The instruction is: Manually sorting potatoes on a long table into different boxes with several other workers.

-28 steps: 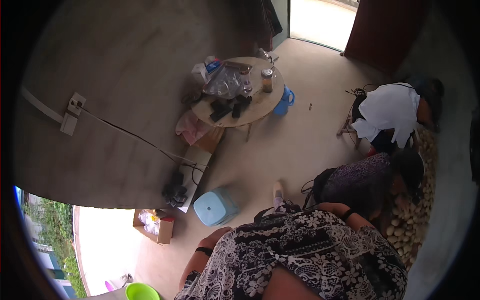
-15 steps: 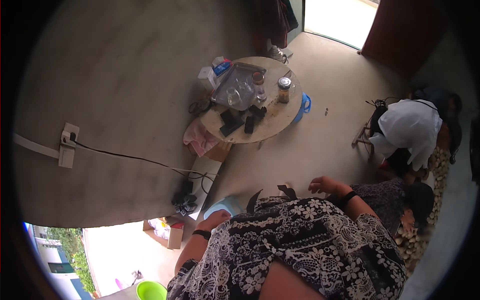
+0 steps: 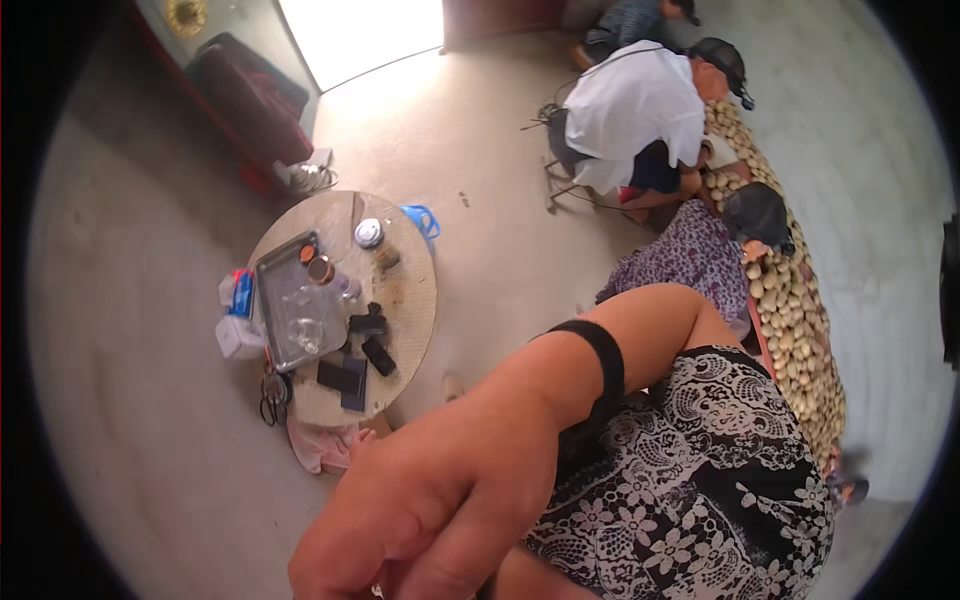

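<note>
My right hand (image 3: 430,485) is raised close in front of me, large at the lower edge. A black band (image 3: 606,370) circles its wrist, and the bent arm enters from the right. Its fingers curl downward with the thumb pressed in beside them. The fingertips run out of the picture, so whatever they hold, if anything, is hidden. Beyond the hand stands a round table (image 3: 415,300), apart from it. My left hand is out of view. A black and white floral garment (image 3: 690,480) covers my body.
A metal tray (image 3: 268,300) with glassware, a lidded jar (image 3: 378,243) and black devices (image 3: 345,378) lie on the table. To the right, a person in white (image 3: 640,115) and one in purple (image 3: 680,255) bend beside a long potato-like heap (image 3: 795,320). A bright doorway (image 3: 365,40) opens behind.
My right hand has come up close and across to the left, its fingers now curled. My left hand has left the view. The view has turned right, showing more of the heap.
</note>
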`<act>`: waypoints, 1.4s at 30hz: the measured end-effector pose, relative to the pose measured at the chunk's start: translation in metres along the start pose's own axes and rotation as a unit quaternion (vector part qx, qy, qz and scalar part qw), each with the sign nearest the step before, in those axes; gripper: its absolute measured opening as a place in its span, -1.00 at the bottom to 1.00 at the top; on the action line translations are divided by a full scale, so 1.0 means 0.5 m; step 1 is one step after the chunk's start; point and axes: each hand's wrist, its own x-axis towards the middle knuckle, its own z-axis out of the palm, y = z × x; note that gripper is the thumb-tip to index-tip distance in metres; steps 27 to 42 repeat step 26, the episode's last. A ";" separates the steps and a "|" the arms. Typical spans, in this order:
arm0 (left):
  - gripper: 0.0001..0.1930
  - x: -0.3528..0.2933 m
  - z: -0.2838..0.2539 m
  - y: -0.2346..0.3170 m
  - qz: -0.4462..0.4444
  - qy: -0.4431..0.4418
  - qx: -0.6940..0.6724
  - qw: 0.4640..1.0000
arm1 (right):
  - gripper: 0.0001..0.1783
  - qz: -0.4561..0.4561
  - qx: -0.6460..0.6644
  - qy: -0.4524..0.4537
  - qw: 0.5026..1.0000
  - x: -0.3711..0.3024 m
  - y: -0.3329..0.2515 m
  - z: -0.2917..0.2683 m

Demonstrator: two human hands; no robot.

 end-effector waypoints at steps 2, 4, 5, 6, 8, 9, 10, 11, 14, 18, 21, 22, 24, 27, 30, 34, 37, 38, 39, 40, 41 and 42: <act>-0.53 0.104 -0.007 0.030 -0.013 0.031 -0.043 0.999 | -0.66 -0.103 0.132 -0.036 0.985 0.057 0.045 0.000; -0.48 0.181 0.004 0.077 -0.020 0.084 -0.032 0.996 | -0.69 -0.125 0.113 -0.007 0.986 0.072 0.042 -0.001; -0.45 0.210 0.004 0.096 -0.019 0.118 0.006 0.993 | -0.72 -0.149 0.111 0.004 0.983 0.079 0.044 -0.001; -0.45 0.230 0.034 0.136 -0.017 0.096 0.018 0.995 | -0.70 -0.166 0.102 -0.022 0.981 0.083 0.064 -0.029; -0.41 0.244 0.067 0.220 -0.037 0.146 0.040 0.988 | -0.68 -0.135 -0.070 0.002 0.988 0.056 0.057 -0.067; -0.41 0.249 0.066 0.236 -0.035 0.135 0.048 0.989 | -0.67 -0.094 -0.220 0.005 0.971 0.053 0.052 -0.077; -0.36 0.252 0.066 0.253 -0.054 0.133 0.038 0.989 | -0.67 -0.092 -0.228 0.016 0.969 0.069 0.060 -0.076; -0.31 0.256 0.066 0.264 -0.073 0.133 0.026 0.988 | -0.69 -0.139 -0.119 0.043 0.982 0.095 0.072 -0.073; -0.20 0.263 0.086 0.279 -0.115 0.173 -0.002 0.978 | -0.70 -0.187 0.009 0.102 0.977 0.133 0.063 -0.061; -0.01 0.272 0.096 0.259 -0.106 0.204 0.013 0.973 | -0.72 -0.161 0.013 0.140 0.977 0.136 0.074 -0.054; 0.21 0.215 0.163 0.324 -0.089 0.154 -0.001 0.984 | -0.75 -0.064 -0.128 0.131 0.981 0.099 0.041 -0.070; 0.23 0.183 0.179 0.347 -0.101 0.204 0.093 0.969 | -0.75 -0.049 -0.210 0.121 0.969 0.098 0.018 -0.082; 0.31 0.190 0.166 0.338 -0.116 0.274 0.196 0.934 | -0.72 -0.113 -0.228 0.123 0.959 0.097 0.004 -0.094; 0.36 0.220 0.160 0.321 -0.146 0.293 0.175 0.928 | -0.68 -0.174 -0.245 0.136 0.944 0.102 -0.003 -0.109; 0.36 0.220 0.160 0.321 -0.146 0.293 0.175 0.928 | -0.68 -0.174 -0.245 0.136 0.944 0.102 -0.003 -0.109; 0.36 0.220 0.160 0.321 -0.146 0.293 0.175 0.928 | -0.68 -0.174 -0.245 0.136 0.944 0.102 -0.003 -0.109; 0.36 0.220 0.160 0.321 -0.146 0.293 0.175 0.928 | -0.68 -0.174 -0.245 0.136 0.944 0.102 -0.003 -0.109; 0.36 0.220 0.160 0.321 -0.146 0.293 0.175 0.928 | -0.68 -0.174 -0.245 0.136 0.944 0.102 -0.003 -0.109; 0.36 0.220 0.160 0.321 -0.146 0.293 0.175 0.928 | -0.68 -0.174 -0.245 0.136 0.944 0.102 -0.003 -0.109; 0.36 0.220 0.160 0.321 -0.146 0.293 0.175 0.928 | -0.68 -0.174 -0.245 0.136 0.944 0.102 -0.003 -0.109; 0.36 0.220 0.160 0.321 -0.146 0.293 0.175 0.928 | -0.68 -0.174 -0.245 0.136 0.944 0.102 -0.003 -0.109; 0.36 0.220 0.160 0.321 -0.146 0.293 0.175 0.928 | -0.68 -0.174 -0.245 0.136 0.944 0.102 -0.003 -0.109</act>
